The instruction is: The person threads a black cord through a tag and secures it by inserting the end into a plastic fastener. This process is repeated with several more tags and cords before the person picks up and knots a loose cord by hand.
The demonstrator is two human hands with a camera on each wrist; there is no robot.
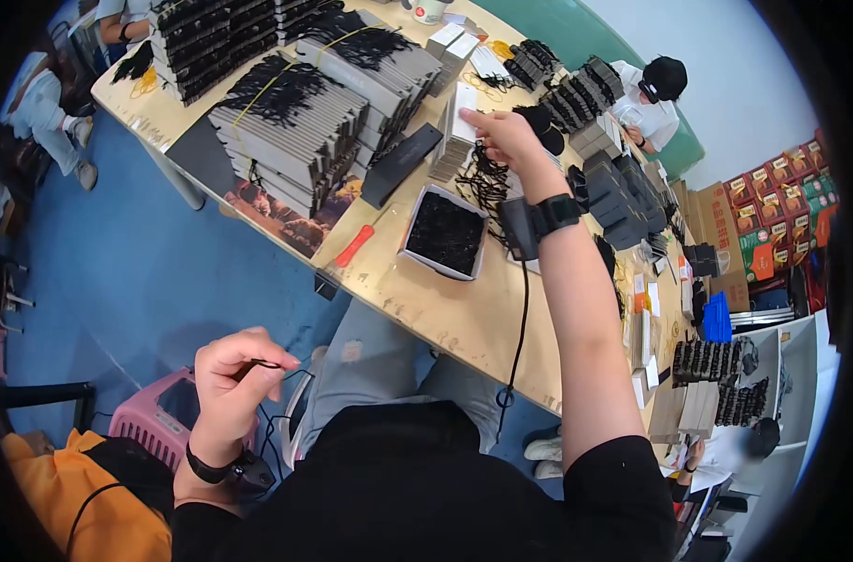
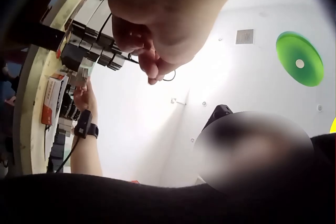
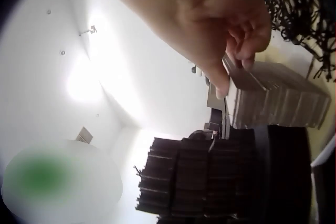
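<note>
My left hand [image 1: 236, 379] is held above my lap, off the table's front edge, and pinches a thin black cord [image 1: 267, 363] between thumb and curled forefinger. In the left wrist view a loop of that cord [image 2: 170, 77] sticks out past the fingertips. Over the table my right hand [image 1: 509, 140] is at a stack of pale grey boards [image 1: 452, 150]. In the right wrist view its thumb lies on the face of the end board [image 3: 232, 103] and its fingers curl over the top edge, pinching it. Beside the stack lies a tangle of black cords [image 1: 485, 183].
A white box of black cords [image 1: 442, 234] stands near the table's front edge. Left of it are a red-handled tool [image 1: 354, 245], a dark flat box [image 1: 400, 167] and large strapped board stacks [image 1: 290, 122]. Dark boxes [image 1: 618, 201] stand right of my forearm. Another person [image 1: 646, 103] sits opposite.
</note>
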